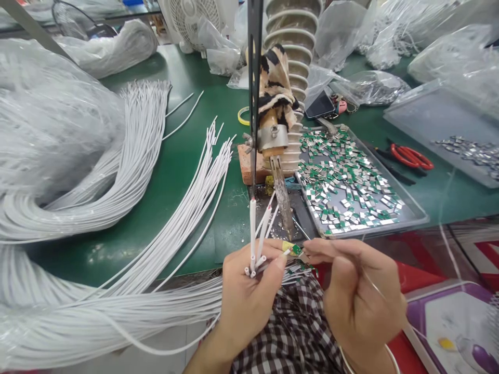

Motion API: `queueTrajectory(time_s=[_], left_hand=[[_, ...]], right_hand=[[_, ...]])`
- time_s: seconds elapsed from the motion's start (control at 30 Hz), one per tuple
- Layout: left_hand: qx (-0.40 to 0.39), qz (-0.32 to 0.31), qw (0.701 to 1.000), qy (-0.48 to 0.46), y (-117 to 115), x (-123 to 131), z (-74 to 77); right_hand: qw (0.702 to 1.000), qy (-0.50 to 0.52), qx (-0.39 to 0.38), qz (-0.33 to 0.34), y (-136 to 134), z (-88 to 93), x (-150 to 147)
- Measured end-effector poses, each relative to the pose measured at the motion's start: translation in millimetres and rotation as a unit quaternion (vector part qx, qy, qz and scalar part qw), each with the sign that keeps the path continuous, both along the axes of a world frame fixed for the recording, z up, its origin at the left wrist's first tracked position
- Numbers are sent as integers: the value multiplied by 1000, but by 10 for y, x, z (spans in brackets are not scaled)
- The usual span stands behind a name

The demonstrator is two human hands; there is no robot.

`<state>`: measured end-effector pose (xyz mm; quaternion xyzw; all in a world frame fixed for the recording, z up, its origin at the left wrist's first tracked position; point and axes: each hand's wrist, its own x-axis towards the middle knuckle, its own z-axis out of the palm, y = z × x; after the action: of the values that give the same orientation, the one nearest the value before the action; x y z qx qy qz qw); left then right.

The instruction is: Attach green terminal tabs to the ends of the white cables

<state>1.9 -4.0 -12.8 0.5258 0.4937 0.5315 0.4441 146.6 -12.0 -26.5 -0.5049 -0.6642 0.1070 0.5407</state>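
My left hand point(249, 296) is closed around a small bunch of white cables point(255, 244) whose cut ends stick up between the fingers. Its thumb and forefinger also pinch a small green circuit board point(295, 249). My right hand point(358, 296) is closed in a pinch right beside that board, holding a thin wire point(390, 306) that trails back over the hand. Both hands hover just below the tip of a fixed soldering iron point(283, 195) at the table's front edge.
A metal tray point(413, 215) of several green boards lies to the right. Long white cable bundles point(117, 171) fill the left of the green table. Red-handled scissors point(411, 156), a phone point(319, 105), a fan point(195, 21) and plastic bags stand behind.
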Motion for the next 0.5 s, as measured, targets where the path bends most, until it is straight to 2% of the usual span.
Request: queueTrajectory(time_s=[0.2, 0.33, 0.5], left_hand=[[-1, 13, 1000, 8, 63, -6, 37], [-4, 14, 1000, 4, 92, -11, 63], [-10, 15, 1000, -6, 112, -14, 106]], right_hand=[[1000, -15, 22, 1, 34, 75, 11], [997, -5, 58, 57, 106, 109, -13], [997, 2, 41, 66, 144, 157, -48]])
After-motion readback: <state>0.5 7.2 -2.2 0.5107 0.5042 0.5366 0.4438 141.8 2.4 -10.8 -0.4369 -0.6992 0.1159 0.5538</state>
